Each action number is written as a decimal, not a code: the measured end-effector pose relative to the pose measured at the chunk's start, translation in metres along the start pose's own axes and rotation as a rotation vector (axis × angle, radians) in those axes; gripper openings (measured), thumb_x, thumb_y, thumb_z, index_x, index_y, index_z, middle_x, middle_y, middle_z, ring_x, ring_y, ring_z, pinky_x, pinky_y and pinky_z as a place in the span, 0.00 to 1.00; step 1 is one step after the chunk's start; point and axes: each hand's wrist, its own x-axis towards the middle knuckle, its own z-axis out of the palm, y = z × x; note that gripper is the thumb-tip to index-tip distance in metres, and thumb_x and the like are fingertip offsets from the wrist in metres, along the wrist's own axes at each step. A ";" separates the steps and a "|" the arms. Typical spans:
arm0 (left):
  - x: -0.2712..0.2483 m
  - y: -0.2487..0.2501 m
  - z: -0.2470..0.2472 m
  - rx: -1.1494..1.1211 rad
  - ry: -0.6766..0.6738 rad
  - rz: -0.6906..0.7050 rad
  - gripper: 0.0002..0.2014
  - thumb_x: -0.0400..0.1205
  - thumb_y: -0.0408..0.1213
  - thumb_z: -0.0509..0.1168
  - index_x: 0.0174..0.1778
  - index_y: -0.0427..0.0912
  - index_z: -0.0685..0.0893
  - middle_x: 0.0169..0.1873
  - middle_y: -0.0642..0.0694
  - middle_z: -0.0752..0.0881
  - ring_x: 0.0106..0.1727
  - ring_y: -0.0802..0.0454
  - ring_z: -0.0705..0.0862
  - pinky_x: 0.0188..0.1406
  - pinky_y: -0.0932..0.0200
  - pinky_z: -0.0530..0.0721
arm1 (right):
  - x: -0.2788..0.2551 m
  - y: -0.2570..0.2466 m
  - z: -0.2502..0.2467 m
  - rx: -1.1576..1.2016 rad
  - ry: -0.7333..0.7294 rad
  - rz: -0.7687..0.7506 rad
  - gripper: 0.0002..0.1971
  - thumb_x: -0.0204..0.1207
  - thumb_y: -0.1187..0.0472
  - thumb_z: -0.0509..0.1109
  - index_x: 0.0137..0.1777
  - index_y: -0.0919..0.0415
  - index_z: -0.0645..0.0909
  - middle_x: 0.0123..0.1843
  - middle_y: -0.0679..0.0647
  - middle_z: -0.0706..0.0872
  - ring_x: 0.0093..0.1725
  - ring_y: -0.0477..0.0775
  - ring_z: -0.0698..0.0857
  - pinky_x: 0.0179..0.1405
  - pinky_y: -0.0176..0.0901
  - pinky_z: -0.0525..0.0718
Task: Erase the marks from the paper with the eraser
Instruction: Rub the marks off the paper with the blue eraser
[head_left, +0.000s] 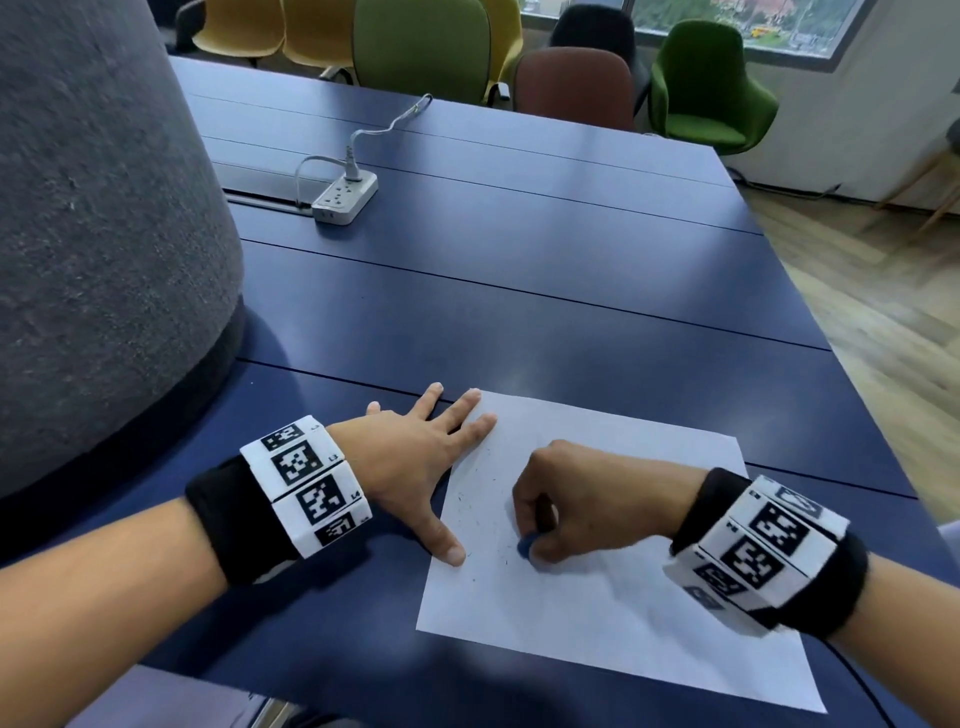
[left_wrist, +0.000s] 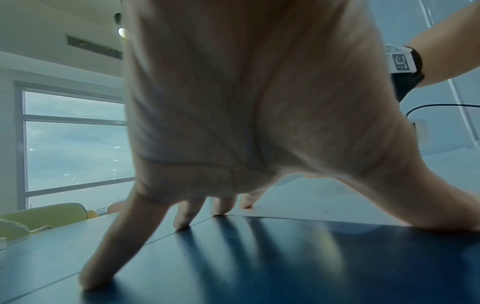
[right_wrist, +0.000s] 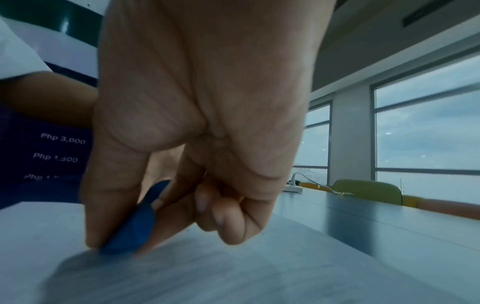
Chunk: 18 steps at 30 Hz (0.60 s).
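Observation:
A white sheet of paper (head_left: 613, 582) lies on the dark blue table (head_left: 519, 291), with small dark specks and crumbs scattered on its left part. My right hand (head_left: 566, 504) pinches a small blue eraser (head_left: 524, 546) between thumb and fingers, its tip pressed on the paper. In the right wrist view the eraser (right_wrist: 135, 224) touches the blurred sheet (right_wrist: 233, 273). My left hand (head_left: 421, 462) lies flat with fingers spread, the thumb and some fingertips pressing the paper's left edge. In the left wrist view the spread fingers (left_wrist: 187, 216) stand on the table.
A white power strip (head_left: 345, 198) with a plugged cable sits further back on the table. A large grey felt-covered shape (head_left: 104, 234) rises at the left. Several chairs (head_left: 706, 88) stand beyond the far edge. The table's right edge drops to a wooden floor (head_left: 883, 291).

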 end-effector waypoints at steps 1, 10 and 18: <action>0.000 0.000 0.000 -0.001 0.001 0.000 0.70 0.59 0.74 0.73 0.84 0.58 0.31 0.80 0.61 0.24 0.82 0.47 0.26 0.72 0.17 0.52 | 0.000 0.001 0.001 0.004 -0.001 0.004 0.03 0.69 0.60 0.77 0.39 0.58 0.87 0.34 0.47 0.88 0.31 0.44 0.81 0.39 0.42 0.86; 0.001 0.001 0.001 0.006 0.004 0.003 0.70 0.59 0.75 0.73 0.84 0.58 0.30 0.81 0.60 0.25 0.83 0.45 0.28 0.72 0.19 0.53 | 0.019 -0.003 -0.017 -0.077 0.087 0.050 0.05 0.70 0.57 0.77 0.40 0.59 0.88 0.33 0.43 0.85 0.32 0.45 0.80 0.36 0.39 0.81; -0.002 0.000 -0.001 0.010 0.010 0.014 0.69 0.60 0.74 0.73 0.84 0.57 0.31 0.81 0.60 0.25 0.83 0.45 0.27 0.72 0.18 0.53 | -0.024 0.003 0.010 -0.028 0.037 -0.040 0.01 0.70 0.58 0.75 0.39 0.53 0.87 0.41 0.45 0.86 0.41 0.44 0.82 0.46 0.41 0.83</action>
